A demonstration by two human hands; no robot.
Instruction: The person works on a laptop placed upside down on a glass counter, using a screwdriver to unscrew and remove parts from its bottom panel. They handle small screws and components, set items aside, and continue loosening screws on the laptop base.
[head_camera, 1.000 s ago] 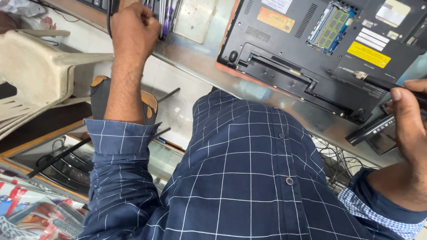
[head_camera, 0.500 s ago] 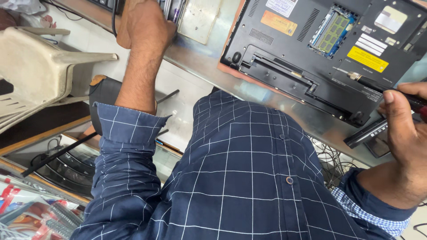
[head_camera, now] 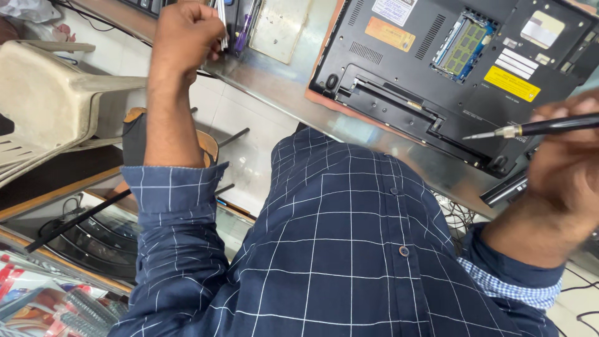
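While our right hand (head_camera: 564,162) was clamped round a black screwdriver (head_camera: 530,129), its tip hung just over the upturned black laptop (head_camera: 449,68) lying on the steel table (head_camera: 281,93) beside that hand. Our left hand (head_camera: 184,34), well apart, was closed among thin metal tools (head_camera: 221,25) at the table's far edge, above a beige plastic chair (head_camera: 50,106).

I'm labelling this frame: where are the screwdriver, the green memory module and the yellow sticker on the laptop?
screwdriver (head_camera: 549,126), head view, on its black shaft.
green memory module (head_camera: 463,47), head view, on the board's middle.
yellow sticker (head_camera: 511,83), head view, on its centre.
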